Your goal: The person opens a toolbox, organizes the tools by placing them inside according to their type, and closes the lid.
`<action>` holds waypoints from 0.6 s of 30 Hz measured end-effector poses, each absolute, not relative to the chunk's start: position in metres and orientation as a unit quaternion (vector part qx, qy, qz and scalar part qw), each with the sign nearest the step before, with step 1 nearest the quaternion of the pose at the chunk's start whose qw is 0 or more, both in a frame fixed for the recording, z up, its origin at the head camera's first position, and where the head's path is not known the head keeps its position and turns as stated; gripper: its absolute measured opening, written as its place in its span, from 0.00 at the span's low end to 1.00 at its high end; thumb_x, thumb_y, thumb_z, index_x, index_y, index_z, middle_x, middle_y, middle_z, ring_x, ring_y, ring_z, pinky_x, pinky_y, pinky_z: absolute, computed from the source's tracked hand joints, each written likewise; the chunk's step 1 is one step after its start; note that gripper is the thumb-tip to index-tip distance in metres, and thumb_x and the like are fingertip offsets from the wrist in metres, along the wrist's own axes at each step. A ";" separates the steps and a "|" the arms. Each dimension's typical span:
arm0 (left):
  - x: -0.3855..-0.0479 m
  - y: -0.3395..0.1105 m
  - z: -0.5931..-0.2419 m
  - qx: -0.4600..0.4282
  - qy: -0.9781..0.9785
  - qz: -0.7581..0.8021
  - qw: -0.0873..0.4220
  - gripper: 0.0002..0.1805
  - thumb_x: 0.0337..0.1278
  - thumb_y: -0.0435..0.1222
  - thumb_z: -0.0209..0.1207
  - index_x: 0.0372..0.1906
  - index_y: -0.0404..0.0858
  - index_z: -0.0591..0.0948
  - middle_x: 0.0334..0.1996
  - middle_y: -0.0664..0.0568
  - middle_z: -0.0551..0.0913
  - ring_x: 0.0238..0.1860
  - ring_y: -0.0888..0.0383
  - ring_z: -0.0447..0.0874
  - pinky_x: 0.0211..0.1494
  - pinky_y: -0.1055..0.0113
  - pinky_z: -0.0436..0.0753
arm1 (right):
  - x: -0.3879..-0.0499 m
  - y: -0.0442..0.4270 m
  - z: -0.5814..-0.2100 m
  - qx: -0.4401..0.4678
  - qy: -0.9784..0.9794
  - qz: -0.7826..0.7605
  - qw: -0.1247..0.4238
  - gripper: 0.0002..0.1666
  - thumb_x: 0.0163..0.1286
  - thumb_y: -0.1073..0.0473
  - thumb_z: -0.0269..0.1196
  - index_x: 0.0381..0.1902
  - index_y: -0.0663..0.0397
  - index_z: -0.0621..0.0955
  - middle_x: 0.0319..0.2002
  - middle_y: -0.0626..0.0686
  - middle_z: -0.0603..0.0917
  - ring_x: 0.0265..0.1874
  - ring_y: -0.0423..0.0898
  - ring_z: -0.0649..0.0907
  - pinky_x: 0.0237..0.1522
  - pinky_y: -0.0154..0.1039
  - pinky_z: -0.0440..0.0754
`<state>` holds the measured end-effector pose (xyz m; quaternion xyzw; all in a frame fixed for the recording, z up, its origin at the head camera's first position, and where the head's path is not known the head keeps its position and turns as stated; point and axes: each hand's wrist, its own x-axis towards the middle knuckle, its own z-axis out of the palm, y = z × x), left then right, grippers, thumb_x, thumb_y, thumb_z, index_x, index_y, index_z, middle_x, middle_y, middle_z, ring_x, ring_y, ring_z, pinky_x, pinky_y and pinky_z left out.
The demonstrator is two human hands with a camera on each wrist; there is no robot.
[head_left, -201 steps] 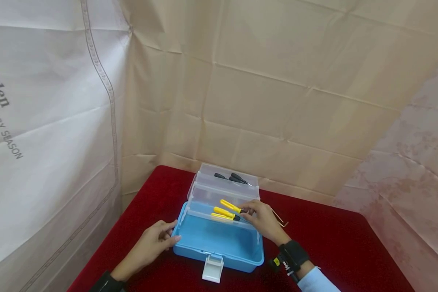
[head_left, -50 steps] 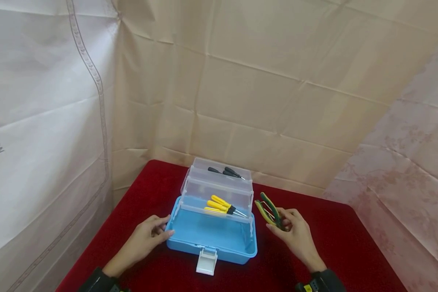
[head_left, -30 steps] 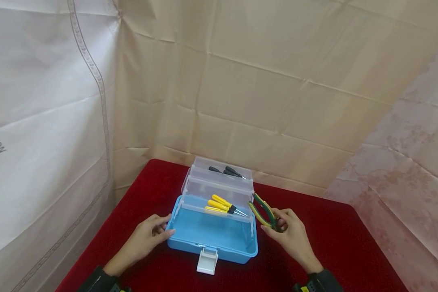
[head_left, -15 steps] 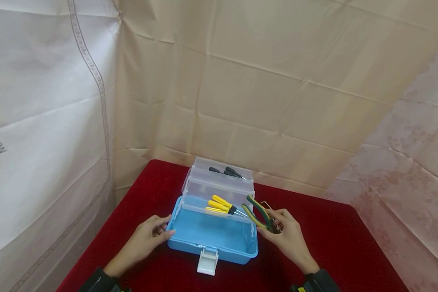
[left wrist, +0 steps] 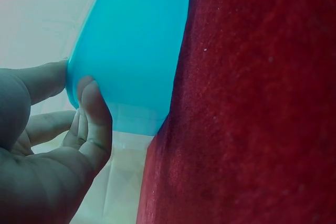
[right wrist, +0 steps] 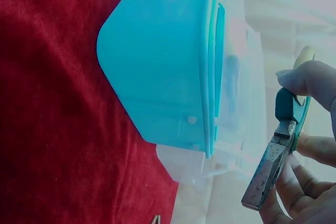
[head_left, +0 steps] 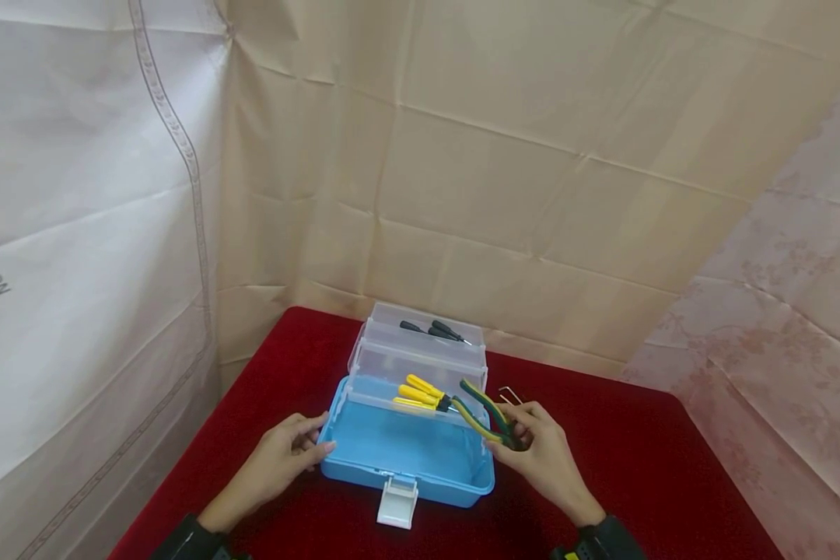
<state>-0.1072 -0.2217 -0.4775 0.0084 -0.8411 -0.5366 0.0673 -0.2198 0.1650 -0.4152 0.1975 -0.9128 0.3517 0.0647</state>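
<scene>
The pliers [right wrist: 285, 129], metal-headed with spread green-and-yellow handles, were held tilted above rim level at the right end of the toolbox [head_left: 441, 490]. Blue with clear upper trays, the toolbox stood open, its white front latch lowered.

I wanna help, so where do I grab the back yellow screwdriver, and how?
Probably pinch that screwdriver's handle from above, on the left: the chunky handle points left, while its metal end points right, toward the pliers in the right hand.
</scene>
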 end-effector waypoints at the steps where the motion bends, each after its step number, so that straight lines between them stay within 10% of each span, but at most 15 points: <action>1: -0.107 -0.222 -0.478 0.009 -0.841 -0.537 0.067 0.32 0.63 0.37 0.70 0.68 0.28 0.76 0.37 0.49 0.77 0.34 0.57 0.80 0.34 0.69 0.84 | -0.219 0.164 -0.415 0.199 -0.912 0.353 0.064 0.35 0.53 0.51 0.82 0.59 0.51 0.85 0.44 0.50 0.78 0.37 0.47 0.76 0.34 0.34 0.78; 18: -0.107 -0.220 -0.476 0.022 -0.840 -0.538 0.065 0.32 0.63 0.37 0.70 0.68 0.29 0.76 0.36 0.50 0.76 0.34 0.57 0.79 0.34 0.69 0.84 | -0.215 0.153 -0.416 0.207 -0.911 0.351 0.056 0.34 0.53 0.53 0.83 0.58 0.48 0.86 0.45 0.49 0.78 0.38 0.47 0.76 0.35 0.33 0.78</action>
